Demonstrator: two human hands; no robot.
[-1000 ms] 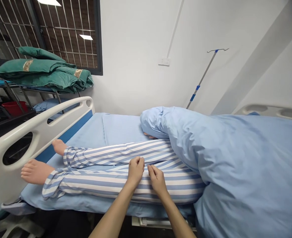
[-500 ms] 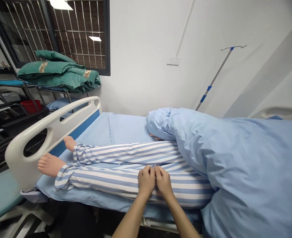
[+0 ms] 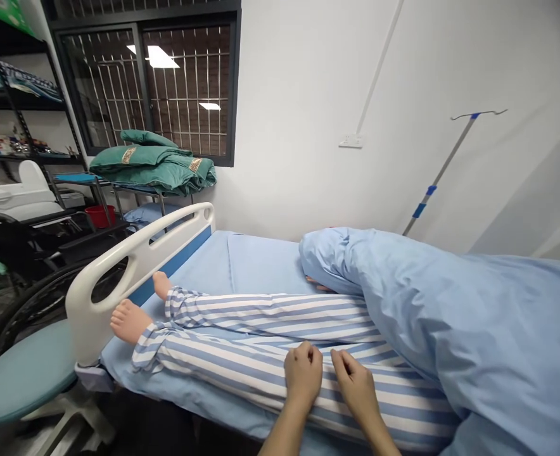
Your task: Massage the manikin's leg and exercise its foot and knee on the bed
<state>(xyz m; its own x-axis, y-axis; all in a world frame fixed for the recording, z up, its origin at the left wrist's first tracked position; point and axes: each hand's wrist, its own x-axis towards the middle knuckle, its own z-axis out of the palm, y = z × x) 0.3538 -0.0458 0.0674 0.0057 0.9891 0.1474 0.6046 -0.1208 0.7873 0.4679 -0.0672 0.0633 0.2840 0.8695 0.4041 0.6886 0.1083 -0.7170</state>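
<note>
My left hand (image 3: 303,375) is curled into a loose fist, knuckles up, over the near leg of blue-and-white striped trousers (image 3: 223,367). Just to its right, my right hand (image 3: 356,384) is curled too, with thumb and forefinger toward the left hand. A small gap separates them, and no object shows in either. The trousers are on a manikin-like figure lying on the bed; its bare near foot (image 3: 130,322) and far foot (image 3: 161,285) point to the footboard. A light blue quilt (image 3: 417,310) covers the upper body; fingers peek out under its edge.
The white footboard (image 3: 100,273) closes the bed's left end. A teal round-topped seat (image 3: 28,373) and a wheelchair (image 3: 18,316) stand beyond it. Folded green bedding (image 3: 156,166) lies under the window. An IV pole (image 3: 444,171) rises by the wall.
My hands, side by side and nearly touching before, have parted slightly, both still curled. The view has swung left and up, so the bed sits further right and lower.
</note>
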